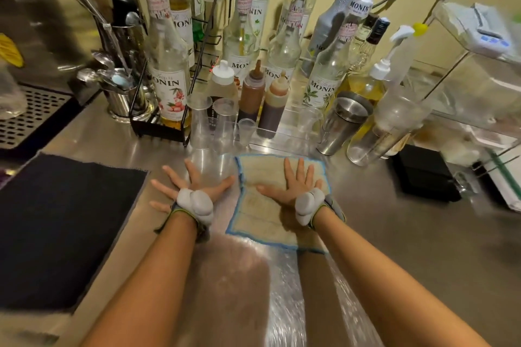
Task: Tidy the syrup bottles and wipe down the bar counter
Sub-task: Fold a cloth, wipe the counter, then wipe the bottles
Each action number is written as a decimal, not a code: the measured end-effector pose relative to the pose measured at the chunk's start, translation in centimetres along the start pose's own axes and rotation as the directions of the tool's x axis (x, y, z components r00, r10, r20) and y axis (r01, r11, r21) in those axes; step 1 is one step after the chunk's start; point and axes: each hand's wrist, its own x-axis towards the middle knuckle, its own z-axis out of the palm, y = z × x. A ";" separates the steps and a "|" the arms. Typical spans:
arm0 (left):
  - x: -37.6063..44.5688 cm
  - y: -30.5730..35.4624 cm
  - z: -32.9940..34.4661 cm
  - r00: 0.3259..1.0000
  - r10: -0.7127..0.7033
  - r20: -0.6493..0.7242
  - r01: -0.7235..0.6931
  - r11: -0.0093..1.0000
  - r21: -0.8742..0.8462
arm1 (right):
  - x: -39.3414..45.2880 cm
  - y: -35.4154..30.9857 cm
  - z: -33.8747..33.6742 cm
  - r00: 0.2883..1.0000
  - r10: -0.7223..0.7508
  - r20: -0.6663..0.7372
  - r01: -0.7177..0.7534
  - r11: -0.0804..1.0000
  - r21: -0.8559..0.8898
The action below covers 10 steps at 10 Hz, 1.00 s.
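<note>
Drip grate (25,113): far left, set into the steel table (394,234).
Black mat (62,228): flat on the table, left of the hands.
Steel cup of spoons (121,93): behind the mat, beside a black wire rack (158,127).
Syrup bottles (169,76): tall clear bottles with white labels, standing upright in a loose row along the back wall, one of them in the wire rack.
Left hand (194,186): palm down on bare table, fingers spread wide and straight, holding nothing; grey padded band at the wrist.
Clear plastic cups (211,124): upright, just behind the left hand.
Squeeze bottles (253,93): three, one pale and two brown, upright behind the cups.
Cloth (270,205): beige with blue edging, lying flat on the table at centre, in front of the bottles.
Right hand (296,186): palm down on the cloth, fingers straight and slightly spread, pressing it flat; same grey band.
Steel shaker tin (344,124): upright, right of the cloth.
Pump bottles (394,98): clear, right of the tin.
Black box (423,177): on the table, far right.
</note>
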 end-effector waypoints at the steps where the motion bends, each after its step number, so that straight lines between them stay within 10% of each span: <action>1: -0.9 0.1 -0.5 1.000 0.016 0.023 -0.015 0.999 -0.048 | 0.1 -0.5 0.5 0.999 -0.020 0.050 0.021 0.999 -0.025; 3: -1.1 -0.5 -0.7 0.998 0.050 0.041 -0.047 0.996 -0.078 | -0.5 -1.6 2.3 0.981 -0.189 0.041 0.190 0.982 -0.022; 7: -3.5 -0.2 -1.0 0.998 0.050 0.033 -0.052 0.997 0.050 | -0.8 5.0 0.2 0.999 0.053 0.004 -0.053 0.999 -0.012; 10: -4.0 0.3 -0.9 0.999 0.039 0.018 -0.040 0.997 0.061 | -2.2 -0.2 2.3 0.983 -0.180 0.027 0.180 0.984 0.013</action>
